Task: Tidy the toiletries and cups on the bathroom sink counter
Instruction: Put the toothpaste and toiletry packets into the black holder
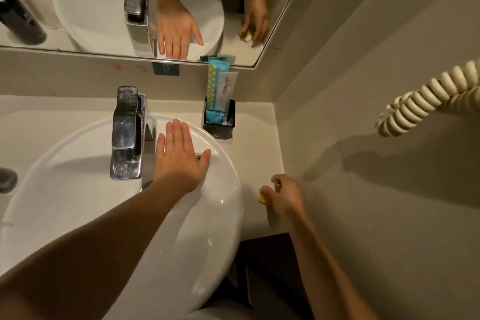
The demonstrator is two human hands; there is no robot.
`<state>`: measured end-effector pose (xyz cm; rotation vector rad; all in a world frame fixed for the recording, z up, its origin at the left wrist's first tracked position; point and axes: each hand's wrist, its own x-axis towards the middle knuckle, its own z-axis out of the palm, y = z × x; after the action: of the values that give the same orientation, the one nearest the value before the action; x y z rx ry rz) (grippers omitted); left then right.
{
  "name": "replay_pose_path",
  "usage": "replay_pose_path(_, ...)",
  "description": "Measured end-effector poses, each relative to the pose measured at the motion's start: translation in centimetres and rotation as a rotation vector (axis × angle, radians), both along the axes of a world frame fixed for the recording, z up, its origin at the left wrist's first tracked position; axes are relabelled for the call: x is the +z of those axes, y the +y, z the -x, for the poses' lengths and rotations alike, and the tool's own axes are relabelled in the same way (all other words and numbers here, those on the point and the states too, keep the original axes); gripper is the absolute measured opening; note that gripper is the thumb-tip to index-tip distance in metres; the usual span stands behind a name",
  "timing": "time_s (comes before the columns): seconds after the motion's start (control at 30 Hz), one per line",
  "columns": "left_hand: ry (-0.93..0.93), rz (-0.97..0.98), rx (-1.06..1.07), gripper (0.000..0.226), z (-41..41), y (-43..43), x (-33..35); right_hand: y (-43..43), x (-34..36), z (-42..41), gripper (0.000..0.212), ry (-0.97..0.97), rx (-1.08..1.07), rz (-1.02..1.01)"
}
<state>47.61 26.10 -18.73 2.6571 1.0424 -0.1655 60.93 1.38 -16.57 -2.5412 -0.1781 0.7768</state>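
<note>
A black square holder (219, 130) stands on the counter (254, 143) at the back right, with several toiletry packets in it, one tall with yellow dots (213, 86) and one white (228, 83). My left hand (179, 156) lies flat and open on the rim of the white basin (223, 205), just right of the chrome tap (127, 132). On the counter's right front part my right hand (283, 196) pinches a small yellow packet (261, 198); the fingers hide most of it.
A mirror (91, 8) runs along the back wall and shows both hands and white cups at far left. A coiled cream cord (420, 99) hangs from the right wall. A dark object (7, 179) sits at the left edge. The counter ends just right of my right hand.
</note>
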Motion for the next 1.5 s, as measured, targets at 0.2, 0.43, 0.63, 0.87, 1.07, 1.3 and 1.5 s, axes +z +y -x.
replay_pose_path(0.2,0.017,-0.005,0.003,0.090,0.0,-0.2,0.5,-1.1,-1.0,1.9,0.045,-0.114,0.136,0.231)
replay_pose_path(0.43,0.037,0.008,0.000,0.090,0.0,-0.2,1.0,-0.2,-0.6,2.9,0.045,-0.155,0.089,0.229)
replay_pose_path(0.63,0.046,0.013,-0.004,0.089,-0.1,-0.1,1.1,0.4,-0.5,2.3,0.031,-0.081,0.008,0.137)
replay_pose_path(0.87,0.032,0.027,-0.007,0.091,-0.1,0.0,0.8,3.0,3.2,1.0,0.015,-0.061,-0.163,-0.300)
replay_pose_path(1.07,0.000,0.030,0.009,0.093,-0.1,0.1,0.1,9.6,8.2,-1.5,0.011,-0.147,-0.125,-0.552)
replay_pose_path(1.3,0.002,0.033,0.012,0.094,-0.2,0.2,-0.3,16.1,9.6,-4.0,0.009,-0.235,0.068,-0.646)
replay_pose_path(1.5,-0.010,0.040,0.011,0.093,-0.1,0.1,0.0,17.6,6.9,-5.3,0.016,-0.248,0.323,-0.477)
